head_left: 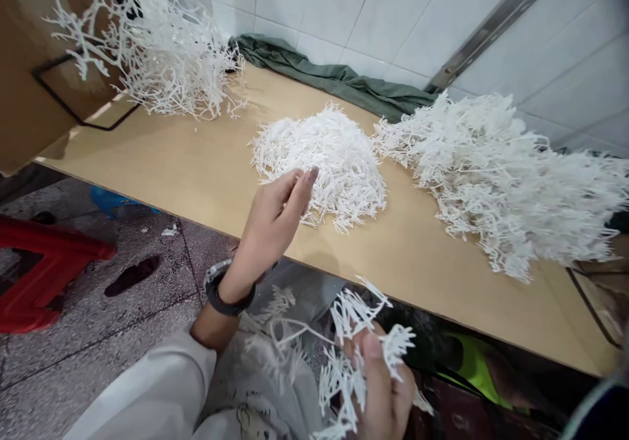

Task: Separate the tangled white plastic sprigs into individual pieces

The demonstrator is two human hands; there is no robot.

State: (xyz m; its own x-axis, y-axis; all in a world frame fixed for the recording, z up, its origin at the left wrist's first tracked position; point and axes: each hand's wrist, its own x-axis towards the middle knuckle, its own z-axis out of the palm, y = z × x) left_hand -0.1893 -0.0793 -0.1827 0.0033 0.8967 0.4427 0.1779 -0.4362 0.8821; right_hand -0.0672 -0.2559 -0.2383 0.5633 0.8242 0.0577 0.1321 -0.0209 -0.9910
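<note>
My left hand (pixel 275 220), with a black band on its wrist, is over the near left edge of a heap of small white plastic sprigs (pixel 339 165). Its thumb and fingers are pressed together; whatever may be between them does not show. Below the table's front edge, my right hand (pixel 381 387) grips a white branching plastic sprig (pixel 346 315) between thumb and fingers. A thin white stem (pixel 304 325) runs leftward from it, over my lap.
Bare-looking white branches (pixel 167 60) stand at the table's (pixel 171 165) left end. A large bushy white pile (pixel 511 178) covers its right. Green cloth (pixel 329 80) lies along the tiled wall. On the floor at left stands a red stool (pixel 44 263).
</note>
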